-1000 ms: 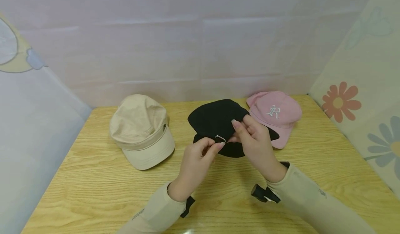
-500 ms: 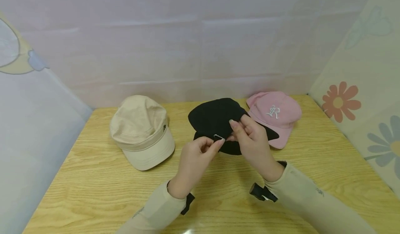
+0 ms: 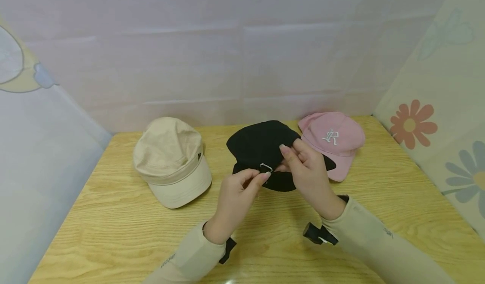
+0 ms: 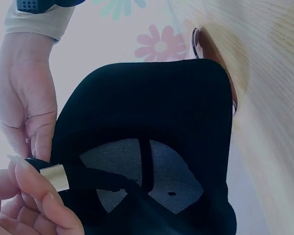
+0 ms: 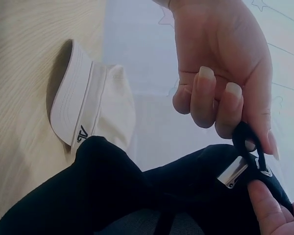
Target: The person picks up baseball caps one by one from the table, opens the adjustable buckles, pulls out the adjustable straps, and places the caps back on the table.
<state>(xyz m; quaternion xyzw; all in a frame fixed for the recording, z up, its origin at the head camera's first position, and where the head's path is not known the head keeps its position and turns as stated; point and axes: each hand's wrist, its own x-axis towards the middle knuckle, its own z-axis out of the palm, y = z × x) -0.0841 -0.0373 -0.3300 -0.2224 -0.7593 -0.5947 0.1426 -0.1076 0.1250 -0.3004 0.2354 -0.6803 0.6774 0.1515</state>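
Note:
A black cap [image 3: 261,140] is held over the table by both hands, its back toward me and its inside showing in the left wrist view. My left hand [image 3: 235,197] pinches the black strap [image 5: 244,133] between thumb and fingers, where it forms a small loop beside the metal buckle [image 5: 232,172]. Close on the right, my right hand [image 3: 312,178] grips the cap's back edge, its thumb on the outside and fingertips by the strap. The buckle's shiny plate [image 4: 54,177] lies right at the left fingertips. Part of the strap is hidden behind the fingers.
A beige cap [image 3: 168,149] stands on the wooden table [image 3: 125,242] to the left, brim toward me. Behind the black cap at right lies a pink cap [image 3: 333,132] with a white letter. A pale cloth backdrop [image 3: 189,65] rises along the table's far edge.
Both hands keep their hold on the strap and cap. The cap and fingers have shifted only slightly, dipping a little over the last half second.

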